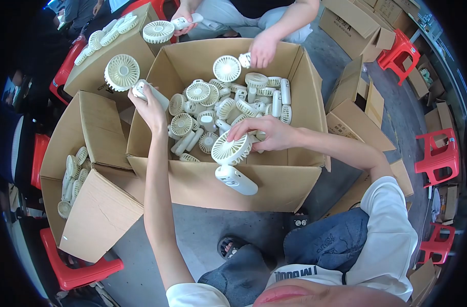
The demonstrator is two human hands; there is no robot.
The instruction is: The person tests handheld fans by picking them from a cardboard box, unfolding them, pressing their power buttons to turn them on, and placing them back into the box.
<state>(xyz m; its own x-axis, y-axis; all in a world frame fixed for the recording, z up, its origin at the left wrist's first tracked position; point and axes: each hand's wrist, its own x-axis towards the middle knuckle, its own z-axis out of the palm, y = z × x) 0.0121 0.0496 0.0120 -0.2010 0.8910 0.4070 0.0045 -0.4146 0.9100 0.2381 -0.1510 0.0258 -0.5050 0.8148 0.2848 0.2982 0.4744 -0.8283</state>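
Both hands (151,105) (269,134) grip smooth white fans with round, ribbed heads (231,148).

From here I see my left hand (150,105) raised, arm nearly straight, fingers closed in a grip. My right hand (267,134) reaches inward, elbow bent, forearm roughly level, fingertips and thumb pinching.

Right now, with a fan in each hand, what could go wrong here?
The right hand grips a white plastic handheld fan by its round grille, the handle hanging over the near flap of the brown cardboard box; a slip might drop it on the floor. The left hand's white round-headed fan could knock the one in a co-worker's hand just beyond.
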